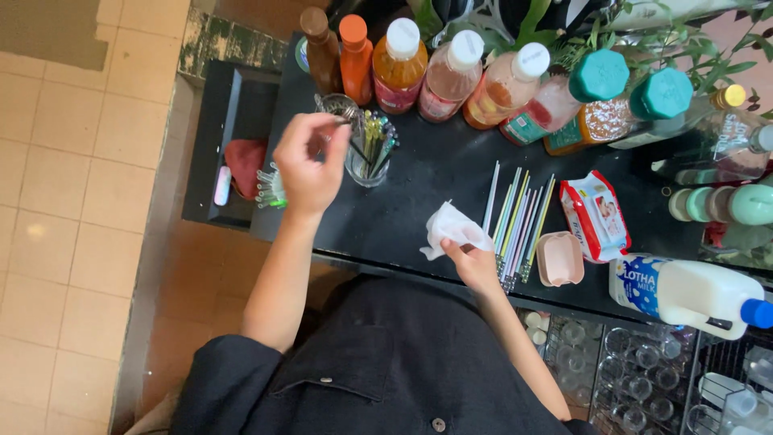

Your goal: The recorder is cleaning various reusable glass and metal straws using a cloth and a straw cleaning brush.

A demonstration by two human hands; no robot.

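My left hand (307, 163) is raised over the left part of the black counter (435, 173), its fingertips pinched on a thin dark straw (359, 151) that reaches into a clear glass (367, 165) filled with coloured straws. My right hand (475, 266) rests near the counter's front edge and grips a crumpled white tissue (451, 225). Just right of that hand, several pastel straws (515, 221) lie side by side on the counter.
A row of syrup bottles (451, 68) lines the back edge. A wet-wipe packet (596, 213), a small pink box (560, 259) and a lying milk jug (692, 294) sit at the right. Glasses in a wire rack (636, 370) stand below. Tiled floor lies left.
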